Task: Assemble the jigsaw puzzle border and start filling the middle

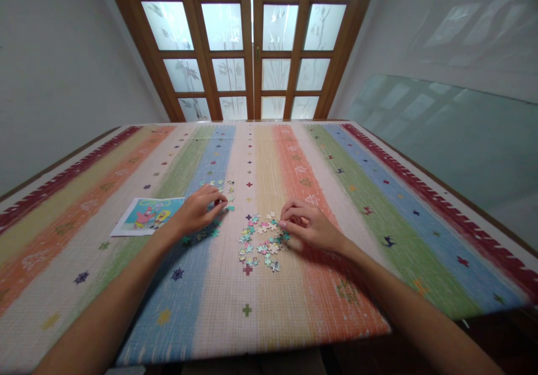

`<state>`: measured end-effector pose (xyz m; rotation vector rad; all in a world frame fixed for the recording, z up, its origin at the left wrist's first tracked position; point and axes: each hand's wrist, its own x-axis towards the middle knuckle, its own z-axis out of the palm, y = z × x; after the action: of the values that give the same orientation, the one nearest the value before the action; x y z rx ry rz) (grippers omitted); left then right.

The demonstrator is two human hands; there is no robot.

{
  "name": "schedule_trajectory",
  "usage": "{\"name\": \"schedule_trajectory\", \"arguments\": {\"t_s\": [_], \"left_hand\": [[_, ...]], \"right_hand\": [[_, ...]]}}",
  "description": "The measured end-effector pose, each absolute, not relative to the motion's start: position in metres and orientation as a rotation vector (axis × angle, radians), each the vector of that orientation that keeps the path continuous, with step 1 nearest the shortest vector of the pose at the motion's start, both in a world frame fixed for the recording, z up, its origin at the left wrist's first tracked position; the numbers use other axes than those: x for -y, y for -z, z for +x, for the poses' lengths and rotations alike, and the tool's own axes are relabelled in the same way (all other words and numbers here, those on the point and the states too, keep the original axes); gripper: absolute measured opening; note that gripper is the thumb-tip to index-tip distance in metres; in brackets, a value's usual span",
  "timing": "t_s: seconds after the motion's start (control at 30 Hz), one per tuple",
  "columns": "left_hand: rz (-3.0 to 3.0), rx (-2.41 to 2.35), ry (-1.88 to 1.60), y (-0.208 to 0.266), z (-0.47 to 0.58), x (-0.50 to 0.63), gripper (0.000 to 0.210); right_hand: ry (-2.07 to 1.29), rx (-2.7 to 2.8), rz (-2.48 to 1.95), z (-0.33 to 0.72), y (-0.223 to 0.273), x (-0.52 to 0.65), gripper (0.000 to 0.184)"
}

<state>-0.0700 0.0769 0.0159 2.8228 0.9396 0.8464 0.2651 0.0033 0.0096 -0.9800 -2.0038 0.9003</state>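
Observation:
My left hand is over the blue stripe of the cloth, its thumb and forefinger drawn together close to a teal jigsaw piece. Whether anything is pinched there cannot be made out. Several puzzle pieces lie around and partly behind this hand. At the right edge of a loose heap of jigsaw pieces, my right hand has curled fingers with the tips pressed together. What they hold, if anything, is too small to tell. A printed cartoon picture lies left of my left hand, its right edge beside the wrist.
A striped, patterned tablecloth covers the long table. Beyond its far edge stand wooden doors with frosted panes. A white wall rises at left, and a pale glass panel stands along the right side.

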Motion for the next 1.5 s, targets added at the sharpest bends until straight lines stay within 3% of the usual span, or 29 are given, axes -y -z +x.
{"name": "schedule_trajectory", "arguments": {"t_s": [0.3, 0.57, 1.03, 1.5], "left_hand": [[2.950, -1.018, -1.219, -0.035, -0.072, -0.071, 0.019], [3.167, -0.409, -0.913, -0.009, -0.023, -0.022, 0.033], [3.124, -0.650, -0.933, 0.004, -0.031, 0.005, 0.019], [3.123, -0.749, -0.704, 0.012, -0.024, 0.015, 0.029]], "right_hand": [[-0.840, 2.078, -1.012, 0.266, -0.009, -0.004, 0.023], [-0.808, 2.097, -1.021, 0.268, -0.005, -0.006, 0.020], [-0.683, 2.174, -1.101, 0.272, -0.002, -0.008, 0.014], [-0.640, 2.357, -1.183, 0.271, 0.002, -0.006, 0.019]]}}
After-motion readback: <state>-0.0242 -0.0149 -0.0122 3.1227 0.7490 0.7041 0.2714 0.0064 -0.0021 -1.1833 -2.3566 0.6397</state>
